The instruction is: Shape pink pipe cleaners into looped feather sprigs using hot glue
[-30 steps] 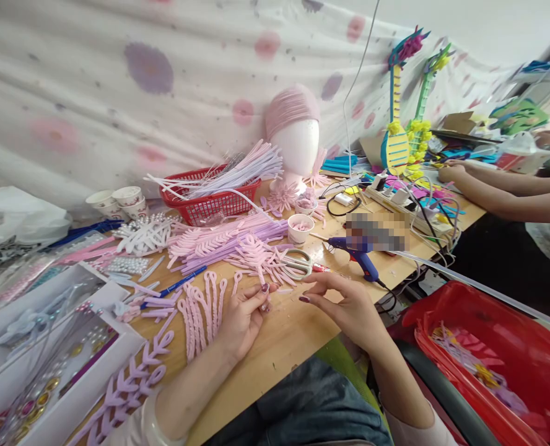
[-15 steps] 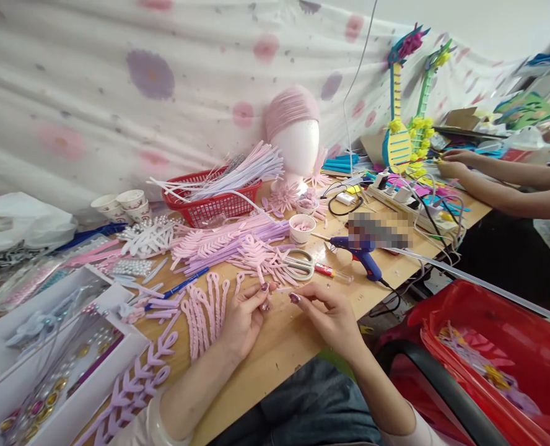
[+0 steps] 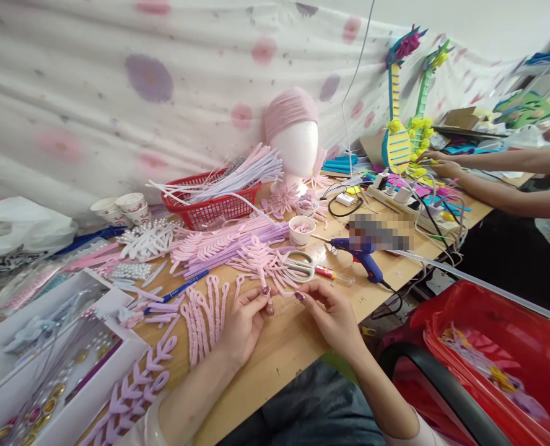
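Observation:
Over the front of the table, my left hand (image 3: 246,319) is closed in a pinch, thumb on fingers. My right hand (image 3: 328,310) pinches too, a short gap away. A short piece of pale pink pipe cleaner (image 3: 288,293) spans the gap between the fingertips of both hands; its ends are hidden by the fingers. Left of my left hand lie several twisted pink pipe-cleaner loops (image 3: 203,319). Just beyond the hands is a pile of pink pipe-cleaner pieces (image 3: 256,257), with scissors (image 3: 300,266) at its right.
A blue glue gun (image 3: 361,255) and a paper cup (image 3: 301,229) stand beyond my right hand. A red basket (image 3: 200,214) holds pipe cleaners. White boxes (image 3: 112,365) with beads lie left. At right are a red bin (image 3: 502,347) and a co-worker's hands (image 3: 440,166).
My hands have moved slightly apart, with the pale pink piece showing more between them. The co-worker's hands at the right have shifted a little left.

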Motion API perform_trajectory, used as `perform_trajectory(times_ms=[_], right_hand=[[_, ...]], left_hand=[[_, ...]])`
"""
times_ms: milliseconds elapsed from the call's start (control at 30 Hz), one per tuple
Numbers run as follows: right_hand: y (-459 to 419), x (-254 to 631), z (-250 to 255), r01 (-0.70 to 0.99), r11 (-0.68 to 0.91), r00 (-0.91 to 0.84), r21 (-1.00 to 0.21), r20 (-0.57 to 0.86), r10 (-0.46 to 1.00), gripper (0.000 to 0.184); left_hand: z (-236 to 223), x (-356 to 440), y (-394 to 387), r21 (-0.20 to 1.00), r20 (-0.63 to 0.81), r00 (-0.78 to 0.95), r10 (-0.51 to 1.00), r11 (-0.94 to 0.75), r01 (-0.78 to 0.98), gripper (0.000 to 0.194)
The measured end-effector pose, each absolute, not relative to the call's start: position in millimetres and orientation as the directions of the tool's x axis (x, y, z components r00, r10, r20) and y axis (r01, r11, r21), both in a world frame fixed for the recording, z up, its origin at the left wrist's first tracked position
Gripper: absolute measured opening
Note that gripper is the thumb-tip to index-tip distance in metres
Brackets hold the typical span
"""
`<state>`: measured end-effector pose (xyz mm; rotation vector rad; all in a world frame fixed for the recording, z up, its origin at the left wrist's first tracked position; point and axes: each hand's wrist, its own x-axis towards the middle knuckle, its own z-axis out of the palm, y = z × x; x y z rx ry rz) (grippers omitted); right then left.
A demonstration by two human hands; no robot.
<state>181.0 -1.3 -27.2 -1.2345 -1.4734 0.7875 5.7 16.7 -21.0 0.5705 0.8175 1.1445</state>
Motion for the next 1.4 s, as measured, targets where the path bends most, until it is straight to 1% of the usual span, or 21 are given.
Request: perform_trajectory(times_ms=[133, 267, 367, 467, 567, 800, 1033, 1167, 1400], right_hand=[[4, 191, -25, 0.268, 0.344, 0.085, -0.900, 0.378, 0.922, 0.013], [13, 193, -21, 0.255, 0.454, 0.094, -0.854, 0.489, 0.867, 0.009], [16, 190, -19, 0.352, 0.479, 0.124, -0.804, 0.547, 0.828, 0.007], [16, 187, -20, 0.505, 0.468, 0.135, -0.725, 0.602, 0.787, 0.008], [15, 186, -22, 0.582, 0.447, 0.139, -0.679, 0.624, 0.769, 0.010], [15, 183, -21, 0.681, 0.442, 0.114, -0.583, 0.681, 0.723, 0.010], [14, 184, -23, 0.709, 0.430, 0.103, -0.558, 0.686, 0.720, 0.010], [14, 186, -18, 0.734, 0.432, 0.081, -0.524, 0.699, 0.711, 0.012], [16, 193, -12, 0.748, 0.467, 0.014, -0.472, 0.715, 0.699, 0.014]], left_hand=[[-19, 7, 14, 0.781, -0.261, 0.232, 0.937, 0.346, -0.521, 0.024], [-18, 7, 11, 0.877, -0.218, 0.330, 0.919, 0.332, -0.347, 0.027], [-19, 6, 9, 0.913, -0.203, 0.369, 0.907, 0.311, -0.263, 0.030], [-20, 6, 9, 0.915, -0.200, 0.386, 0.901, 0.313, -0.255, 0.031], [-21, 6, 9, 0.916, -0.195, 0.391, 0.899, 0.309, -0.254, 0.032], [-16, 8, 8, 0.916, -0.207, 0.381, 0.901, 0.316, -0.249, 0.033], [-16, 7, 8, 0.926, -0.193, 0.376, 0.906, 0.295, -0.236, 0.031], [-19, 6, 8, 0.932, -0.188, 0.373, 0.908, 0.285, -0.225, 0.030], [-18, 6, 8, 0.942, -0.185, 0.370, 0.910, 0.272, -0.199, 0.036]])
